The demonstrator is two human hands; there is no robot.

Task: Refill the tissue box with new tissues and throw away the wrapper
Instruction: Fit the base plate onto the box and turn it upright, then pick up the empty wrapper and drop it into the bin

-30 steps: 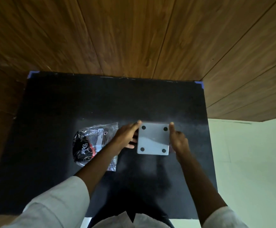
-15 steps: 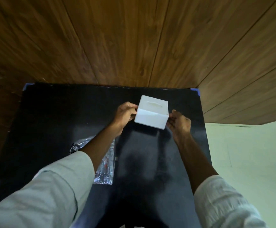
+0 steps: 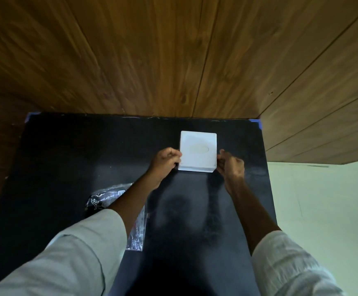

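Observation:
A white square tissue box (image 3: 197, 151) stands upright on the black table (image 3: 67, 159), toward the far right, its top with the oval slot facing up. No tissue sticks out of the slot. My left hand (image 3: 165, 162) grips the box's left side near the bottom corner. My right hand (image 3: 230, 165) grips the right side the same way. A clear plastic wrapper (image 3: 104, 197) with black and red print lies on the table at the left, partly hidden under my left forearm.
Wooden wall panels (image 3: 173, 56) rise directly behind the table's far edge and along the right. Pale floor (image 3: 323, 210) shows to the right of the table. Blue tape marks the table's far corners.
The box lay bottom-up with its four dots showing, then both hands lifted, turned it over and set it upright farther back on the table. The view tilted up.

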